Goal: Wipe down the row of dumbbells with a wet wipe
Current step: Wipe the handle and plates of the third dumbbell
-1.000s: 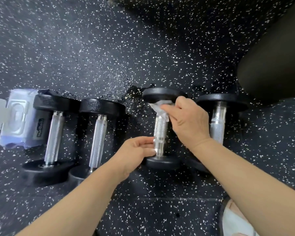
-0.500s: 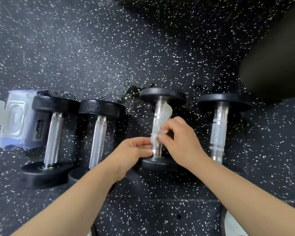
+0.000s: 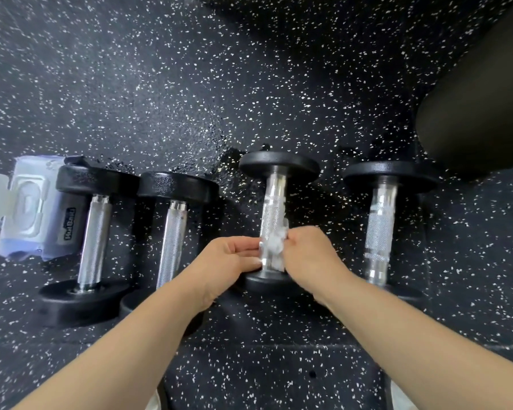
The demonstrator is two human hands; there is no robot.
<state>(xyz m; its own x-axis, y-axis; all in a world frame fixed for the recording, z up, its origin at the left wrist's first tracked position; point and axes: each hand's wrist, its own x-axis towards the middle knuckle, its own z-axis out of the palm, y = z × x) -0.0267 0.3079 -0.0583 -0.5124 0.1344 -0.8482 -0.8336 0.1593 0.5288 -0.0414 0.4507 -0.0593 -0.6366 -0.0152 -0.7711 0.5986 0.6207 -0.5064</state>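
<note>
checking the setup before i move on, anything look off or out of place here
Only small things: the wipes pack lies beside the leftmost dumbbell with its flap open, and the row is unevenly spaced. Nothing looks damaged.

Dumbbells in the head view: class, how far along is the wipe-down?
Done, probably: the rightmost black-plated chrome dumbbell, its handle glistening. In hand: the third dumbbell, steadied by the left hand while the right hand holds the white wet wipe against the handle's near end. Left: the leftmost dumbbell and second dumbbell, handles dull.
</note>
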